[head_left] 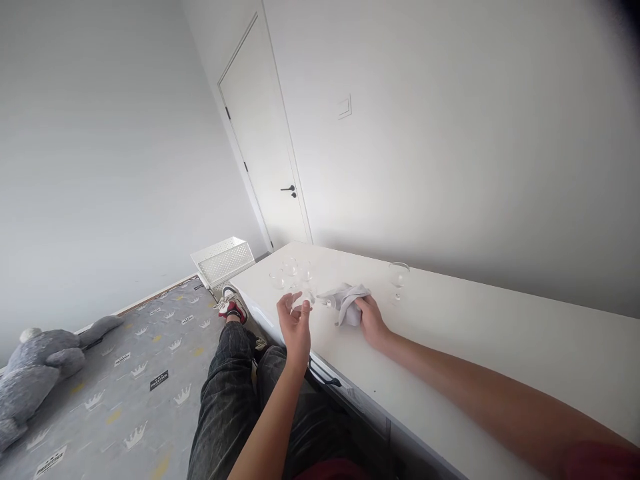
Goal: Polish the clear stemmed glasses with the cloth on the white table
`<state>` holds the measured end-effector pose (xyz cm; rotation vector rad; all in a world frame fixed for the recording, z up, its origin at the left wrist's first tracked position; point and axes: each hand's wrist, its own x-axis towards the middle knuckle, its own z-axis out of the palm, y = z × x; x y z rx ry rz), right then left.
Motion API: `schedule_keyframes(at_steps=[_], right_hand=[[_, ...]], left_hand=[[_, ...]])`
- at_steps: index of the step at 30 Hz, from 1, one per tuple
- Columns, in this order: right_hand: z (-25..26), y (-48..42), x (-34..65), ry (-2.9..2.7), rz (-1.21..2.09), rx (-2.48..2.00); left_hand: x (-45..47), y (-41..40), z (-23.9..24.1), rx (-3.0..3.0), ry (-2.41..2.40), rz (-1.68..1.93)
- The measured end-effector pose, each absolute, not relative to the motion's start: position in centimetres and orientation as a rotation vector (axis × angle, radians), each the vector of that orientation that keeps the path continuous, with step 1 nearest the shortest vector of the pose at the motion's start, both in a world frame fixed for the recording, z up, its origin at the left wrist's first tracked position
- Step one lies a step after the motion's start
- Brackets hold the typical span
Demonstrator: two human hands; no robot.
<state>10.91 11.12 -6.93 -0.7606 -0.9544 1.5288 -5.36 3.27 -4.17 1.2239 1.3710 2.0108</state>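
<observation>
My right hand (371,321) is closed on a crumpled light grey cloth (349,308) above the white tabletop. Just left of it, my left hand (295,327) has its thumb and fingers curled about a clear glass (309,298). The transparent glass is hard to make out, and its far end lies close to the cloth. Beyond my left hand stands a group of several clear stemmed glasses (291,268). Another stemmed glass (399,275) stands upright by itself, behind and to the right of the cloth.
A long white cabinet (475,333) runs along the wall, with a dark drawer handle (325,375) on its front. At its far end is a white perforated basket (225,260). A grey plush toy (40,373) lies on a crown-patterned mattress (135,387) at left. A closed door (260,133) stands behind.
</observation>
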Motion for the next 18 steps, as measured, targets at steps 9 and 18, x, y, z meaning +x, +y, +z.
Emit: schedule_keyframes(at_steps=[9,18], right_hand=[[-6.3,9.7,10.3,-1.074,1.943,-0.628],[-6.3,8.9,10.7,-1.119,1.378,-0.763]], left_hand=[[-4.3,1.3,-2.2,1.947,1.159,1.431],[-1.8,1.0,-4.6,1.312,1.217,1.734]])
